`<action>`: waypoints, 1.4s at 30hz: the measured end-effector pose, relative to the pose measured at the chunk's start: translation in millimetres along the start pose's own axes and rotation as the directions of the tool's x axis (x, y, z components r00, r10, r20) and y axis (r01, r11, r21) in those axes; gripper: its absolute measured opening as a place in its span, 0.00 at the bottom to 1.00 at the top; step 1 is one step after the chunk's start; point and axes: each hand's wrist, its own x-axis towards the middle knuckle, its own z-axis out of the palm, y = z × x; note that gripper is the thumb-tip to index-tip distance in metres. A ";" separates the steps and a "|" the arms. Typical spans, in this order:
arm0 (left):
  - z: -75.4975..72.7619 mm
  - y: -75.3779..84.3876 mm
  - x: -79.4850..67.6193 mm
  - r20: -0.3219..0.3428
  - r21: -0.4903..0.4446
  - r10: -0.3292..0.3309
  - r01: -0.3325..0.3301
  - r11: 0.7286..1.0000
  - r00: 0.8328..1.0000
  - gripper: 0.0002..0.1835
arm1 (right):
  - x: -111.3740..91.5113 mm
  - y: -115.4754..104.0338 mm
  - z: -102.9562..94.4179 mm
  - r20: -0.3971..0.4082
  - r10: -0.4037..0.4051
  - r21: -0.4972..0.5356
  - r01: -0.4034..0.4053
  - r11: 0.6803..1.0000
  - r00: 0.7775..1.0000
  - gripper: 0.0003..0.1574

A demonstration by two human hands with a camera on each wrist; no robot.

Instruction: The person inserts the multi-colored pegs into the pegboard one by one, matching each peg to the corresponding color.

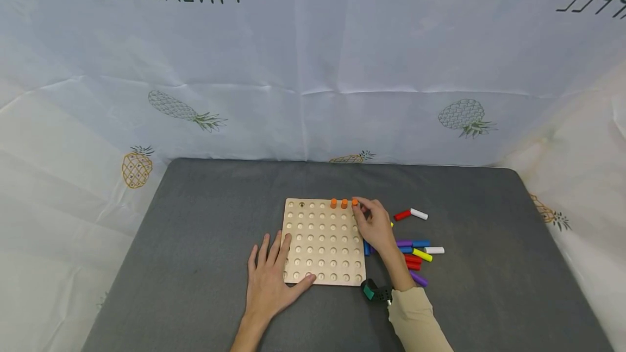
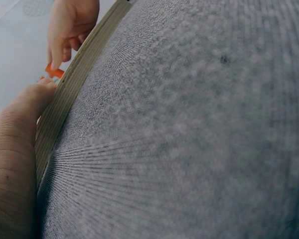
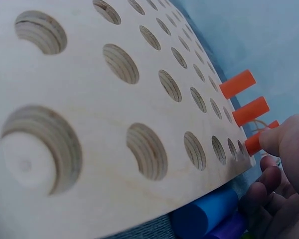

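A square wooden pegboard (image 1: 315, 232) with rows of round holes lies on the grey table. Along its far edge, toward the right, stand two orange pegs (image 3: 251, 110), upright in holes. At the far right corner hole, my right hand (image 1: 375, 227) pinches a third orange peg (image 3: 254, 144) between thumb and finger. My left hand (image 1: 271, 284) rests against the board's near left corner, fingers spread along its left side and thumb on the near edge. In the left wrist view, the thumb (image 2: 32, 102) touches the board's side edge (image 2: 72, 82).
Right of the board lie loose pegs: red (image 1: 402, 214), white (image 1: 433, 250), yellow (image 1: 423, 255), purple (image 1: 418, 278) and blue (image 1: 420, 243). Blue (image 3: 204, 211) and purple ones lie close against its right edge. A pineapple-print cloth (image 1: 303, 58) hangs behind the table (image 1: 205, 221).
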 end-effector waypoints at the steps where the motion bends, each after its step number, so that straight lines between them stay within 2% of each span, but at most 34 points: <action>1: 0.0 0.1 0.0 0.001 -0.001 0.000 0.000 1.000 1.000 0.59 | -0.1 0.0 -0.1 0.001 -0.002 0.000 0.002 1.000 1.000 0.17; 11: 0.2 0.4 0.3 0.004 0.005 0.000 0.000 1.000 1.000 0.59 | -0.2 -1.7 -0.4 0.010 0.004 0.010 -0.004 1.000 1.000 0.19; 18: 0.7 -0.3 0.0 -0.002 0.019 0.009 -0.009 1.000 1.000 0.59 | -1.5 -0.3 -1.7 -0.036 -0.038 0.003 0.038 0.999 0.999 0.24; 22: 0.3 -0.3 0.2 0.002 0.016 0.007 -0.007 1.000 1.000 0.59 | -3.1 -1.8 -5.5 -0.045 -0.021 0.015 0.022 1.000 0.999 0.26; 26: 0.1 0.1 0.5 0.012 0.011 0.002 -0.002 1.000 1.000 0.59 | -7.1 -6.2 -11.0 -0.042 0.007 0.036 -0.006 0.999 0.999 0.25; 37: 0.0 0.2 1.2 0.005 0.024 0.009 -0.009 1.000 1.000 0.59 | -26.1 -11.6 -21.9 -0.093 0.083 -0.012 -0.085 0.996 0.992 0.18; 42: 0.7 -0.1 0.8 -0.008 0.020 0.017 -0.017 1.000 1.000 0.59 | -38.7 -11.6 -25.5 -0.122 0.092 -0.054 -0.100 0.994 0.988 0.16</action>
